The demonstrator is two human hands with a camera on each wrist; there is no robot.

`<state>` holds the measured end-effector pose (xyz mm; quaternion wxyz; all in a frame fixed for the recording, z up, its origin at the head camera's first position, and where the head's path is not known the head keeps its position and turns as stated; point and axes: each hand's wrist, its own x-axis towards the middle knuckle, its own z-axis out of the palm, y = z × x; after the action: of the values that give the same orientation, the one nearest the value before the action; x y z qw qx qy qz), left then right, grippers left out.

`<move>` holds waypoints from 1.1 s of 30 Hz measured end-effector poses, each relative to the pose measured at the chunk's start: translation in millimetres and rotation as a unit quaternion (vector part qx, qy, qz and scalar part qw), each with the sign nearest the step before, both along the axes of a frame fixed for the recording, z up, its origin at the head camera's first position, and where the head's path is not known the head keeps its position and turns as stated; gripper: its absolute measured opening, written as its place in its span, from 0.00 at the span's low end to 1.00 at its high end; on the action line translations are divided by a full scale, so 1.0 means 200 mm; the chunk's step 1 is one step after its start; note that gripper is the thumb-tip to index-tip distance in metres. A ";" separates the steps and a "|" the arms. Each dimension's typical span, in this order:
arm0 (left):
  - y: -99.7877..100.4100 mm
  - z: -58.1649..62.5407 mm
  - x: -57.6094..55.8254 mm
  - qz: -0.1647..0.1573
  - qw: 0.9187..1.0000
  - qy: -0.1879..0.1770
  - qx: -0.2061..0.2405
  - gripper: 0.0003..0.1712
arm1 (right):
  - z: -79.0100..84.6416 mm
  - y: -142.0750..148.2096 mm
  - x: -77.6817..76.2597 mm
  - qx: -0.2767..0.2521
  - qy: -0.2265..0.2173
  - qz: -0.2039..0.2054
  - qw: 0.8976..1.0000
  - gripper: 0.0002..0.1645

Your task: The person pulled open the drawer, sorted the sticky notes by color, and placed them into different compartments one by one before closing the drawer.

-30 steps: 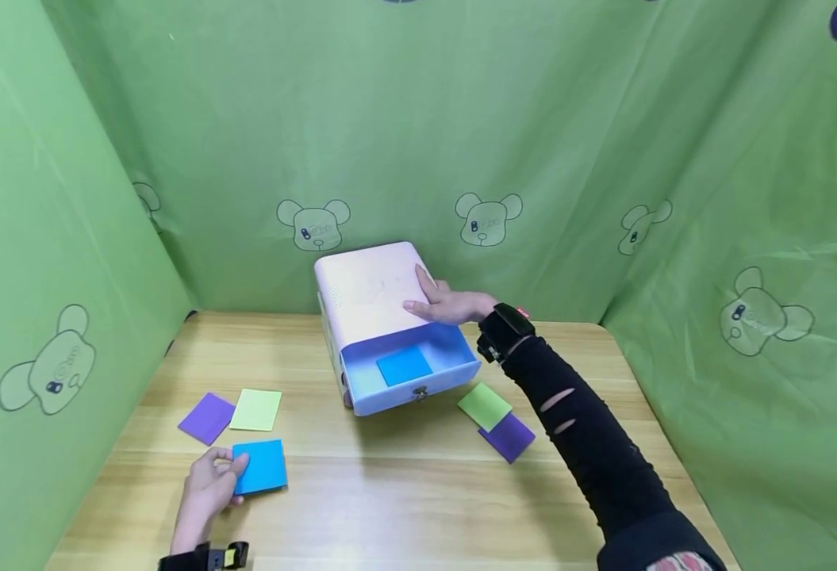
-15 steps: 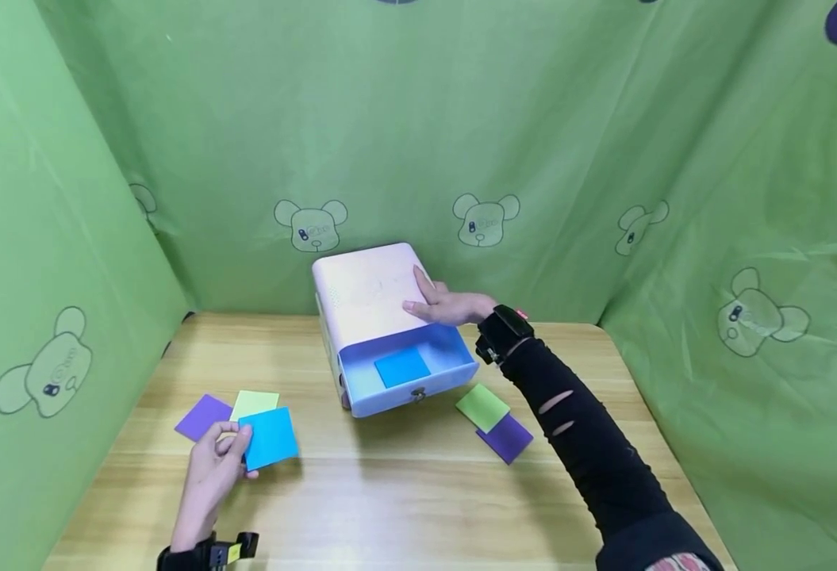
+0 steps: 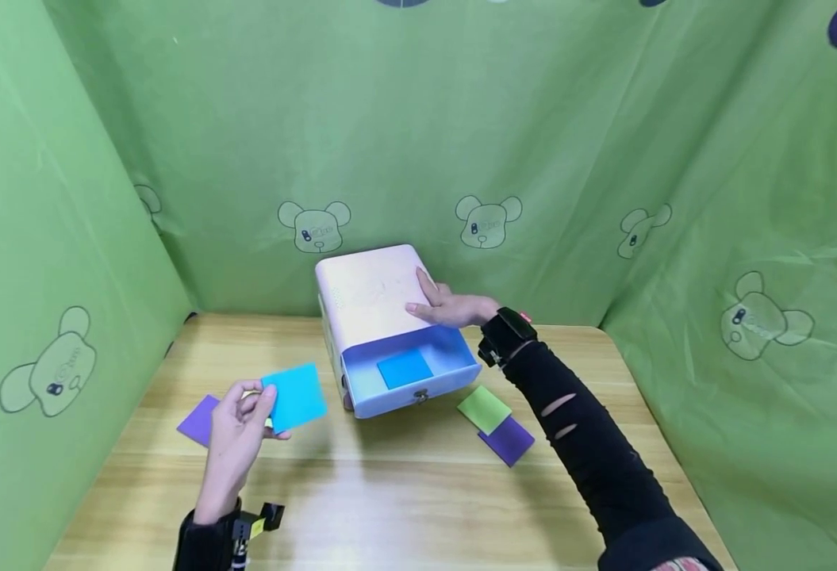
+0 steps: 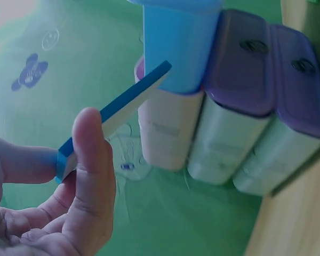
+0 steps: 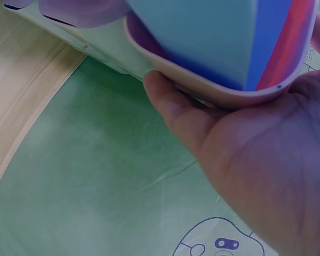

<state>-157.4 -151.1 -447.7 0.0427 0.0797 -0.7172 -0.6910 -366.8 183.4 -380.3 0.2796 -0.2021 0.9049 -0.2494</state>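
My left hand pinches a blue sticky-note pad between thumb and fingers, raised over the table. The left wrist view shows the pad edge-on, its stack thick. My right hand rests on the top right edge of a small drawer cabinet, thumb and forefinger spread on its pale pink top. Its blue top drawer is pulled out, with another blue note pad lying inside. Two purple lower drawers are closed in the left wrist view.
A purple note pad lies on the wooden table at left; a pale green one is mostly hidden behind my left hand. Right of the drawer, a green pad overlaps a dark purple pad. Green cloth encloses the table's back and sides.
My left hand has lifted the blue note pad off the table and carried it up and rightward, towards the drawer. My right hand and the cabinet have stayed in place.
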 end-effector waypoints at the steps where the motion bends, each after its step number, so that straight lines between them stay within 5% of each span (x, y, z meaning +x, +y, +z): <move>1: 0.01 0.01 -0.01 -0.002 1.000 0.007 0.003 0.16 | 0.00 0.00 0.00 -0.001 -0.001 -0.001 1.000 0.57; 17: 0.15 0.11 -0.12 -0.027 0.996 0.069 0.042 0.12 | -0.01 0.00 0.01 0.004 0.005 -0.001 1.000 0.56; 33: 0.26 0.12 -0.21 -0.063 0.994 0.064 0.059 0.10 | 0.00 0.00 0.01 0.006 0.011 -0.001 1.000 0.56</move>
<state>-199.5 -99.1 -423.2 0.0399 -0.0076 -0.6742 -0.7374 -364.3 182.5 -381.2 0.2706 -0.2019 0.9097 -0.2418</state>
